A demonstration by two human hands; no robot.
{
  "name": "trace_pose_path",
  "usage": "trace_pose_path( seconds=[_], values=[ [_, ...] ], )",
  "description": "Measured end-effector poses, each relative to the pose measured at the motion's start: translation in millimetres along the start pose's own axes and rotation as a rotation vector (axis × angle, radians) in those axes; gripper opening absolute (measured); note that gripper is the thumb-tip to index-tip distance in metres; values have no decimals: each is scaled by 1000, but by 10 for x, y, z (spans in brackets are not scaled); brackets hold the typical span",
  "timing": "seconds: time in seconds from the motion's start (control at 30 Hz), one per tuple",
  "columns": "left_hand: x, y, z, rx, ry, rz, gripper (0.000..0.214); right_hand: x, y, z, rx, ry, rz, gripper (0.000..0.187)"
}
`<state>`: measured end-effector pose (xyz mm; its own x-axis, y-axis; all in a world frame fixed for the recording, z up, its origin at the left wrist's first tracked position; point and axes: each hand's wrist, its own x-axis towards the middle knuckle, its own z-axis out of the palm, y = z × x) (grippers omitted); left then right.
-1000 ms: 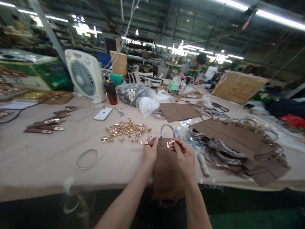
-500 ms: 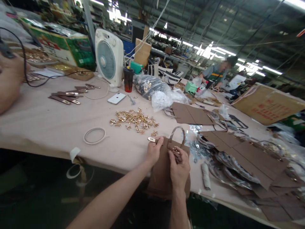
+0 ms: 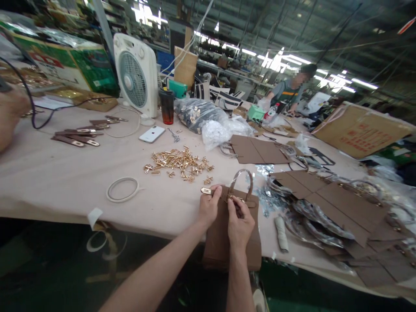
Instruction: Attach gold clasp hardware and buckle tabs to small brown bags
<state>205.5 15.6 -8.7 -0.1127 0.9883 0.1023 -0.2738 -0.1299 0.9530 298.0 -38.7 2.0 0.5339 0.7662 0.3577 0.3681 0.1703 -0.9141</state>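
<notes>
Pale table [image 3: 169, 203], brown bag [image 3: 219, 237], crosswise strap [image 3: 206, 190] pointing left

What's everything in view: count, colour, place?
Fan: one, white, back left
Cup: one, dark and red, beside fan
Phone: one, white, near fan
Straps: several, brown, left
Metal pieces: many, gold, centre
Ring: one, white, front left
Plastic bags: several, clear, back
Stacked bags: several, brown, right
Table: one, pale, centre
Cardboard box: one, tan, back right
Carton: one, green, back left
Background clutter: many, mixed, rear
Co-worker: one, grey top, background
Another person's hand: one, left edge
Bag: one, brown, front edge
Left hand: one, bare, gripping another strap
Right hand: one, bare, pinching gold fitting
</notes>
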Motion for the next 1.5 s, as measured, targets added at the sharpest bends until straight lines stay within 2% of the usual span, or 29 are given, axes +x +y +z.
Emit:
trace_pose_path(
  seconds=[0.23,0.4,0.73,1.0,1.17,1.27,1.4,1.5],
  values=[
    [-22,78,4,78,15,46,32,14,13,32,-18,2,-13,35],
    [-37,92,4,166,23,79,30,27,41,64,-77,-8,-76,32],
    [-52,97,3,298,21,145,29,47,101,133,-52,-12,-7,38],
    [-59,67,-16,306,42,155,29,42,70,169,-261,-83,-197,39],
    [-132,153,-25,334,36,206,30,13,97,146,-408,-102,-290,62],
    [-132,143,-23,358,65,171,30,57,193,129,-400,-149,-192,72],
    [-100,148,-23,387,92,24,30,146,166,38,-252,-257,85,69],
    [-66,184,-26,401,54,-6,33,209,-40,22,-104,-85,200,60]
  ],
)
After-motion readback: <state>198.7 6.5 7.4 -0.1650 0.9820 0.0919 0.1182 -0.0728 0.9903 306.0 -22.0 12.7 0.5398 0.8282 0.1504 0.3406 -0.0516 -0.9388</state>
